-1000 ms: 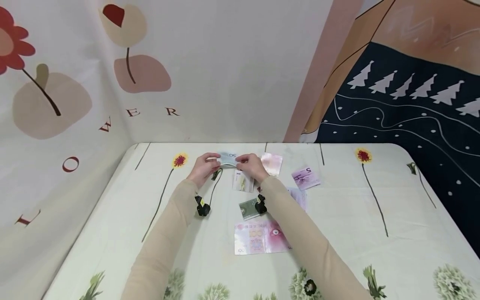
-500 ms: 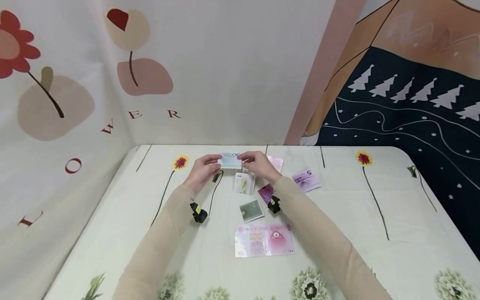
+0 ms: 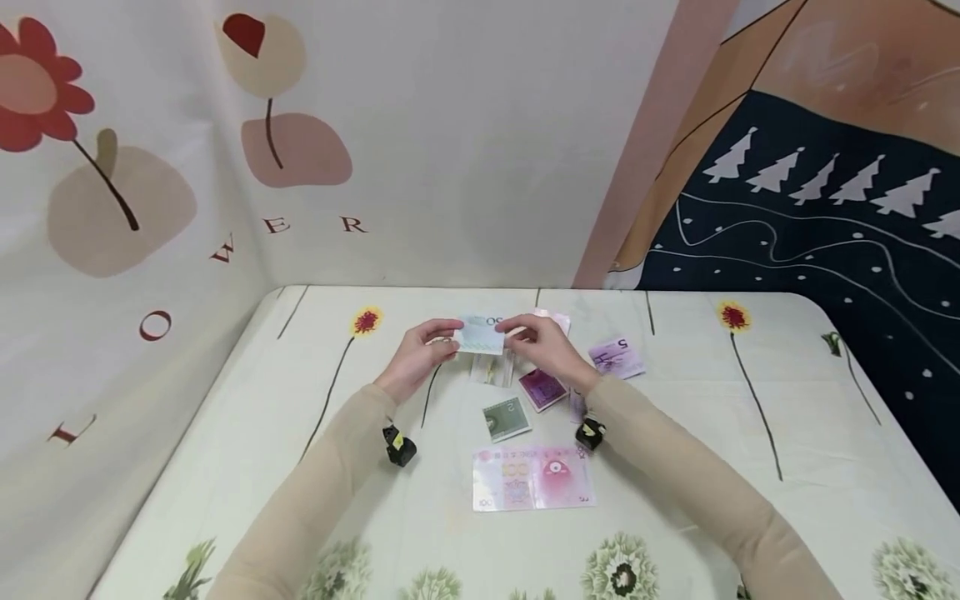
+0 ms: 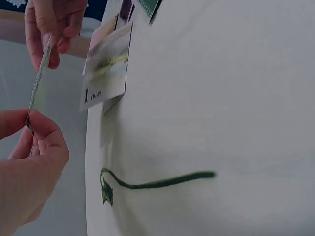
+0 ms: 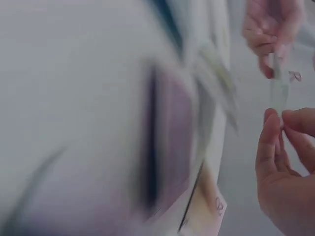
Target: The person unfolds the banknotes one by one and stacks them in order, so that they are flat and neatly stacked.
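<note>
A pale blue-green banknote (image 3: 480, 335) marked 50 is held up above the back of the table, its face toward the head camera. My left hand (image 3: 416, 358) pinches its left edge between thumb and fingers. At the right edge, my right hand (image 3: 547, 346) pinches it the same way. The left wrist view shows the banknote (image 4: 39, 83) nearly edge-on between both hands. Just below it stands a folded 1 yuan note (image 4: 106, 69), partly covered in the head view.
Around lie a green 2 note (image 3: 506, 419), a folded purple note (image 3: 542, 389), a purple 5 note (image 3: 618, 358) and a pink 100 note (image 3: 532, 479). Another pink note (image 3: 558, 319) is half hidden behind my right hand. A patterned cloth wall (image 3: 450, 167) rises behind the table.
Both hands have shifted right with the banknote, which now shows more of its face. My right forearm has swung right, uncovering the folded purple note and the green note.
</note>
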Demonstrator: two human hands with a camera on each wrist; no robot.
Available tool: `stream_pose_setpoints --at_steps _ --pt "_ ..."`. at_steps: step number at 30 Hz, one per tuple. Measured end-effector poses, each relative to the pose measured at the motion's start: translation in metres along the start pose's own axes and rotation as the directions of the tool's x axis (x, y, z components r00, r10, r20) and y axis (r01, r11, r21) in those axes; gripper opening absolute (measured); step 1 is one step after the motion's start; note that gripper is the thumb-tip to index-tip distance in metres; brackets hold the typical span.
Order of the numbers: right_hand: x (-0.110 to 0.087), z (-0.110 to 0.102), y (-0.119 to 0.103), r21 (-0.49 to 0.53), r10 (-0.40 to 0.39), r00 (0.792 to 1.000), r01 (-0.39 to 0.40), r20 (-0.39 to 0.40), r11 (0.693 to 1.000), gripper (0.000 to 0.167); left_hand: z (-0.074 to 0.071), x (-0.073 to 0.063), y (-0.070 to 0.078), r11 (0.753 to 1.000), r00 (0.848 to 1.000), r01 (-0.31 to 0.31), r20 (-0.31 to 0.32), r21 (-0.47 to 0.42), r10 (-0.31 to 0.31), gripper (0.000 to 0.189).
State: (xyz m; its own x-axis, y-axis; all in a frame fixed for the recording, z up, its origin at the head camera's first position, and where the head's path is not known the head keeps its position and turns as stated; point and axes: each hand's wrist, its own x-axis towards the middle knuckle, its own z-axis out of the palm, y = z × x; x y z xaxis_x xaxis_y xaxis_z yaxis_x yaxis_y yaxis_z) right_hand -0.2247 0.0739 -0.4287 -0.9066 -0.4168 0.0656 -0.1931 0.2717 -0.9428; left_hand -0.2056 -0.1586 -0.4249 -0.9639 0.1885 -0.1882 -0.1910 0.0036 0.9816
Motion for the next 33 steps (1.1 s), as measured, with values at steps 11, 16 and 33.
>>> stream_pose_setpoints --at_steps 11,16,33 --pt "-0.042 -0.014 0.014 -0.027 -0.106 0.994 0.106 0.004 0.994 0.019 0.020 -0.014 -0.003 0.999 0.995 -0.035 0.097 0.028 0.032 0.039" --pt "-0.054 -0.018 0.017 -0.084 -0.087 0.996 0.086 -0.009 0.993 0.019 0.030 -0.015 -0.005 0.999 0.992 -0.046 0.119 0.013 0.044 0.038" --pt "-0.075 -0.016 -0.023 -0.172 -0.218 0.969 0.197 -0.115 0.965 0.010 0.050 -0.017 -0.011 0.991 0.984 -0.045 0.164 -0.123 0.065 0.051"
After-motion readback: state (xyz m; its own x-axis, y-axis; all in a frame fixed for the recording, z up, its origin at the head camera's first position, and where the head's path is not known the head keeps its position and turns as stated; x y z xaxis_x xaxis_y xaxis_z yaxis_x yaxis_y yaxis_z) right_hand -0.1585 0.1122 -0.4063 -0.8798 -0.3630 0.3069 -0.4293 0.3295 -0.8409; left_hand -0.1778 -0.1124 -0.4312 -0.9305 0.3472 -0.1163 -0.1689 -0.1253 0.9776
